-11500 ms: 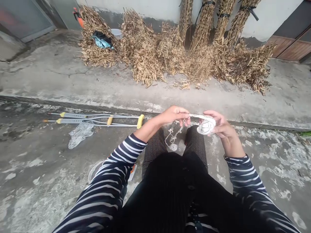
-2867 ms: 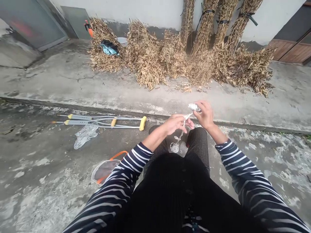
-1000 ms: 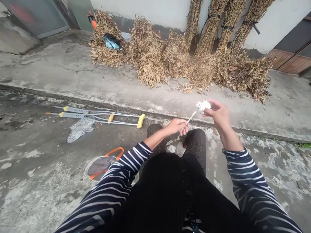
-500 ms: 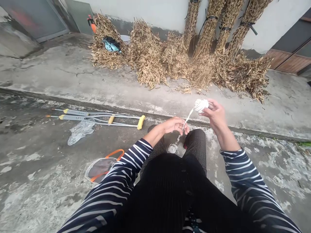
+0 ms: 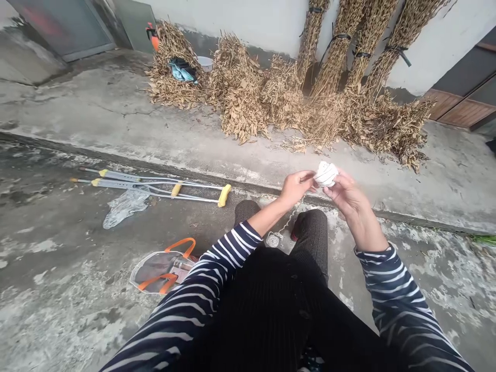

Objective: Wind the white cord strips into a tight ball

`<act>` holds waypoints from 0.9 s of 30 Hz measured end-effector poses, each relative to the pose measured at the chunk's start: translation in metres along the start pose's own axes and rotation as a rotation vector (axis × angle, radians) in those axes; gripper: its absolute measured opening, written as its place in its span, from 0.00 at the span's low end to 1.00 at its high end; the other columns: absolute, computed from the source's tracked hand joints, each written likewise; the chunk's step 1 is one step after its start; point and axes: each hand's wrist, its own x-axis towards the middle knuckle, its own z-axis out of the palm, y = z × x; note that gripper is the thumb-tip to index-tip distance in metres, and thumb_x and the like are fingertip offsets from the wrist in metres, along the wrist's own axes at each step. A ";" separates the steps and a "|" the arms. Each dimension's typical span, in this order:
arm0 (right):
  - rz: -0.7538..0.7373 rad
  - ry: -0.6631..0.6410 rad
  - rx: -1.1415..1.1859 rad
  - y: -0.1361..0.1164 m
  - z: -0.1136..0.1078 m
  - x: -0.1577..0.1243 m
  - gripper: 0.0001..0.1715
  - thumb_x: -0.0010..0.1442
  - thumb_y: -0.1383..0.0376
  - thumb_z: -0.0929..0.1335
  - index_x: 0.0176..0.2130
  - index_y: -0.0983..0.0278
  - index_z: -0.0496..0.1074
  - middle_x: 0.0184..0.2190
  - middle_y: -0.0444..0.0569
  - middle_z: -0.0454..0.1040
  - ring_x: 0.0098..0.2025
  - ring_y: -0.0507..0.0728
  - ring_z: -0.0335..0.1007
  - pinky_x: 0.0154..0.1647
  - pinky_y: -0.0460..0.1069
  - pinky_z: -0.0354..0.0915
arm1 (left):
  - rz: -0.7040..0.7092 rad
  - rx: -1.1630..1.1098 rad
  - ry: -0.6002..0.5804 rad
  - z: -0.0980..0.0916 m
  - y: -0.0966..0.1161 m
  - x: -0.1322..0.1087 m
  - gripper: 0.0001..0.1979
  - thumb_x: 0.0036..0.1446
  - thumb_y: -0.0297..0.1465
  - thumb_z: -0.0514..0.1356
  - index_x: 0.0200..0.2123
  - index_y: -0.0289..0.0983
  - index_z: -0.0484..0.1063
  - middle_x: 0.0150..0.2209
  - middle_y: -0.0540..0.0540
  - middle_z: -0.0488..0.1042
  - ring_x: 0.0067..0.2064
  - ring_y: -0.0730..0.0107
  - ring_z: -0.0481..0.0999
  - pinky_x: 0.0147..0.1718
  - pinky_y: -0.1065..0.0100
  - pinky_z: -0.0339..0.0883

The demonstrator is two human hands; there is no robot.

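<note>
My right hand (image 5: 349,199) holds a wound ball of white yarn (image 5: 326,174) in its fingertips, out in front of my knees. At the ball's left side is my left hand (image 5: 296,187), fingers closed together on the yarn strand; their tips are partly hidden against the ball. From below my left hand the thin, kinked strand (image 5: 289,222) runs down between my legs. It leads to a small loose coil of the same white yarn (image 5: 273,239) low between my thighs.
A pair of crutches (image 5: 178,190) and a crumpled clear plastic bag (image 5: 126,206) lie on the ground to the left. Nearer me stands a bag with orange handles (image 5: 155,271). Beyond a low concrete step (image 5: 174,132), dried plant bundles (image 5: 244,93) lean along the wall.
My left hand has moved up and right along the strand to the ball, so the stretch between my hands is gone. The ball has turned in my right hand. The view shifted slightly.
</note>
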 end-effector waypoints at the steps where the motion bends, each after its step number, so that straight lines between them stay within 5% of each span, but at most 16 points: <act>1: 0.002 -0.006 -0.011 0.001 -0.001 0.000 0.23 0.45 0.66 0.77 0.43 0.56 0.75 0.36 0.42 0.80 0.33 0.52 0.75 0.29 0.45 0.76 | -0.011 0.018 0.011 0.001 -0.002 0.001 0.06 0.59 0.25 0.64 0.41 0.32 0.77 0.33 0.46 0.80 0.33 0.72 0.79 0.33 0.72 0.75; 6: -0.002 0.036 0.006 0.002 -0.002 -0.002 0.25 0.44 0.65 0.77 0.44 0.57 0.75 0.37 0.44 0.81 0.35 0.53 0.76 0.29 0.45 0.75 | -0.054 0.060 -0.024 -0.009 -0.004 0.002 0.06 0.59 0.20 0.59 0.37 0.31 0.76 0.24 0.52 0.74 0.23 0.78 0.73 0.24 0.75 0.69; 10: -0.011 0.067 0.051 0.001 0.002 -0.003 0.25 0.44 0.67 0.77 0.44 0.58 0.76 0.39 0.44 0.81 0.36 0.53 0.77 0.28 0.44 0.74 | -0.133 0.097 -0.018 -0.020 -0.007 0.009 0.08 0.59 0.17 0.56 0.31 0.30 0.72 0.24 0.51 0.74 0.22 0.78 0.73 0.23 0.74 0.70; 16: -0.144 0.139 0.099 -0.015 -0.002 -0.006 0.27 0.48 0.67 0.76 0.49 0.57 0.75 0.44 0.46 0.81 0.40 0.53 0.77 0.31 0.43 0.77 | -0.237 0.101 -0.014 -0.045 -0.034 0.011 0.07 0.63 0.19 0.57 0.33 0.29 0.73 0.28 0.47 0.77 0.25 0.76 0.77 0.27 0.72 0.74; 23: -0.337 0.344 0.214 -0.077 -0.017 -0.001 0.20 0.50 0.70 0.75 0.44 0.59 0.75 0.44 0.45 0.81 0.42 0.51 0.76 0.37 0.42 0.78 | -0.390 0.206 -0.162 -0.099 -0.068 -0.015 0.05 0.61 0.27 0.65 0.34 0.28 0.77 0.32 0.42 0.80 0.33 0.72 0.81 0.38 0.67 0.77; 27: -0.468 0.350 0.165 -0.129 -0.020 -0.006 0.18 0.49 0.70 0.76 0.41 0.56 0.77 0.49 0.42 0.82 0.56 0.56 0.74 0.57 0.51 0.77 | -0.409 0.289 -0.080 -0.130 -0.064 0.004 0.06 0.55 0.27 0.70 0.33 0.31 0.76 0.30 0.45 0.79 0.31 0.73 0.79 0.35 0.70 0.76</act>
